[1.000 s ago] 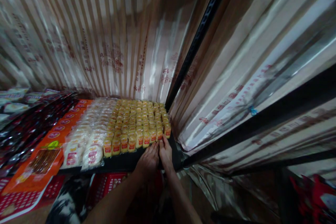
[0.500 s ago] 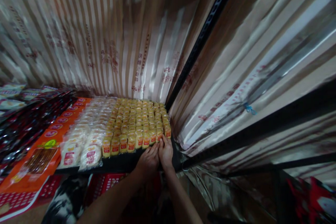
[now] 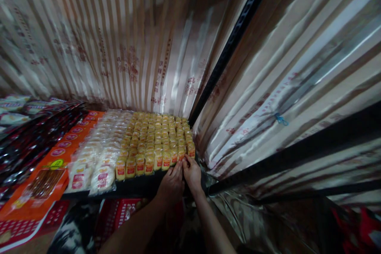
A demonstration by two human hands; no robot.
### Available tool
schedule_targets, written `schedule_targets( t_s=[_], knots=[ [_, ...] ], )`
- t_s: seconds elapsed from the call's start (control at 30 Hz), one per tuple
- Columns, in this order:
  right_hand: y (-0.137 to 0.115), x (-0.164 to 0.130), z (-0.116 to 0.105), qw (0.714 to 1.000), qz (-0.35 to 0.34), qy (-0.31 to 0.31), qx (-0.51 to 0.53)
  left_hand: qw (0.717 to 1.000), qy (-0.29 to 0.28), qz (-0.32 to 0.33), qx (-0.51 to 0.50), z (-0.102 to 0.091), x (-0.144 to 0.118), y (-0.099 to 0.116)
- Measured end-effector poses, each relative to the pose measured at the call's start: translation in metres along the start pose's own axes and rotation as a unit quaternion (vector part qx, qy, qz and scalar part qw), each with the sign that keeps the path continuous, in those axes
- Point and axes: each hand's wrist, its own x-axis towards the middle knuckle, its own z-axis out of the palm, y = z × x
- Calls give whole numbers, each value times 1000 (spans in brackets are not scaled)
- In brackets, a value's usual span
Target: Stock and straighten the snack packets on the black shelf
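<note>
Rows of small yellow wrapped cakes (image 3: 157, 143) with red-and-orange labels stand packed on the dark shelf (image 3: 133, 185). My right hand (image 3: 193, 172) is at their front right corner, its fingers bent and closed on the front of a wrapped cake (image 3: 181, 153) near the end of the row. Close beside it, on the left, my left hand (image 3: 172, 182) has its fingers pressed together against the lower front edge of the cakes. Its fingertips almost meet those of the right hand, and what they grip, if anything, is hidden.
Left of the cakes lie white wrapped rounds (image 3: 102, 176), an orange snack pack (image 3: 47, 178) and dark shiny packets (image 3: 32, 139). Red baskets (image 3: 119, 210) sit below. A black post (image 3: 229, 51) and striped sheeting (image 3: 133, 39) bound the shelf's back and right.
My right hand has shifted slightly right and down, and my left hand slightly right, as the view moved a little. Both stay at the front right cakes, whose rows look unchanged.
</note>
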Motion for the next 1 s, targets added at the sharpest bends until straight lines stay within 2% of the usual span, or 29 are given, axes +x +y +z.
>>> schedule_targets(
  t_s=[0.13, 0.2, 0.27, 0.33, 0.43, 0.5, 0.63, 0.83, 1.0],
  knots=[
    [-10, 12, -15, 996, -48, 69, -26, 1000, -6, -16, -14, -3, 0, 2],
    [-22, 30, -23, 993, -86, 77, -27, 999, -18, -25, -21, -4, 1, 2],
    [-37, 54, -29, 993, -97, 42, -47, 999, -29, -36, -24, -4, 1, 3],
    [-53, 79, -33, 991, -86, -23, -96, 998, -30, -43, -24, -2, 0, 3],
    [-72, 108, -34, 976, -26, -103, -191, 998, -23, -46, -23, 2, 0, 3],
    [-80, 120, -31, 963, 19, -134, -232, 998, -19, -47, -22, 5, -1, 3],
    [-84, 130, -22, 958, 43, -150, -240, 998, -11, -51, -25, 9, -1, 2],
    [-74, 140, -21, 963, 16, -174, -205, 998, 2, -49, -37, 11, -1, 1],
    [-76, 142, -25, 965, 33, -147, -213, 997, 5, -53, -52, 14, -3, 1]
  ],
)
